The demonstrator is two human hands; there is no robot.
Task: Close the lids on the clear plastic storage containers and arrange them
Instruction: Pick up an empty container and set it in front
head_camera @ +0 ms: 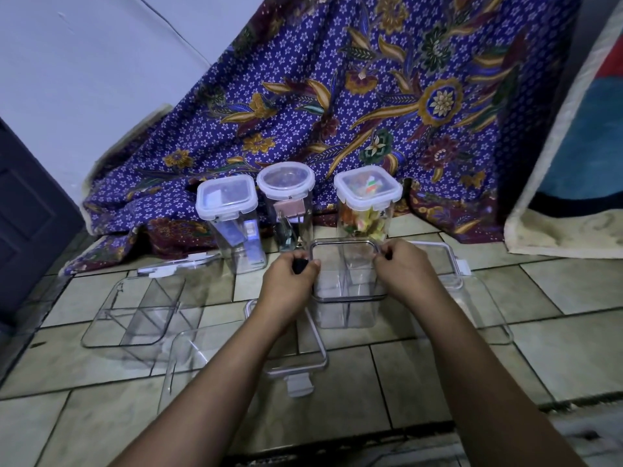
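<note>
Two bare forearms reach forward over a tiled floor (pixel 438 375) toward a tall clear container (pixel 349 288) standing upright at centre. Nearest the camera, a loose lid (pixel 296 365) with a white rim and latch lies flat on the tiles, partly under the left forearm, beside an open clear box (pixel 183 362) whose outline is hard to trace. Farther left rests a wide clear divided container (pixel 135 311), open and without a lid. The left hand (pixel 286 281) is curled shut on a small black clasp (pixel 299 266) at the left edge of the central container's dark-rimmed lid; the right hand (pixel 404 274) pinches the opposite edge, its fingers closed on the rim. To the right of that hand, another clear container (pixel 472 308) with a white-rimmed lid (pixel 445 261) sits on the floor, partly hidden by the arm. Behind, three lidded containers stand in a row: a square one (pixel 232 224) holding pale items, a round-lidded one (pixel 288 210) with a pink binder clip inside, and a square one (pixel 367 207) packed with colourful pieces. A flat lid (pixel 175 266) lies left of the row. A purple floral cloth (pixel 337 96) drapes the background.
</note>
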